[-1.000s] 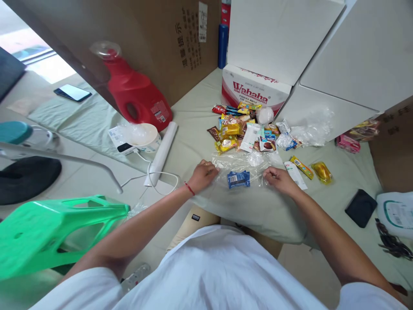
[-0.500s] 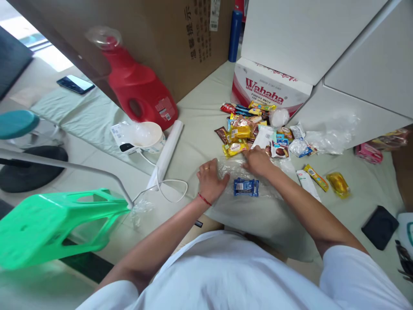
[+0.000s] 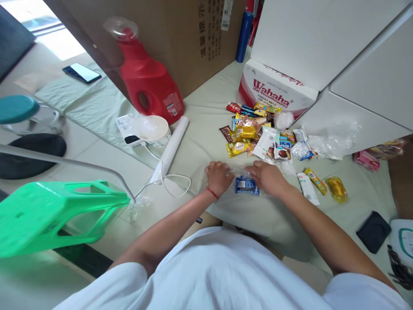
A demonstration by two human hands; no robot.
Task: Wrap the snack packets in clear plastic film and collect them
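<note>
My left hand, with a red cord at the wrist, has its fingers curled on a clear plastic bag. Facing it, my right hand pinches the same bag on the other side. Blue snack packets lie between the two hands, on or inside the clear plastic; I cannot tell which. Just beyond my fingers spreads a pile of wrapped snacks, including a yellow packet, a white packet and a blue-and-white one with a chocolate cake picture.
Behind the pile stands a Wahaba-like printed carton. Right of my arm lie a white packet, a yellow stick packet and a golden packet. A red jug, white roll and green stool are leftward.
My right hand has drawn back from the edge of the snack pile to the plastic beside the blue packets. My left hand has moved closer to them, its fingers now curled. The view has shifted slightly.
</note>
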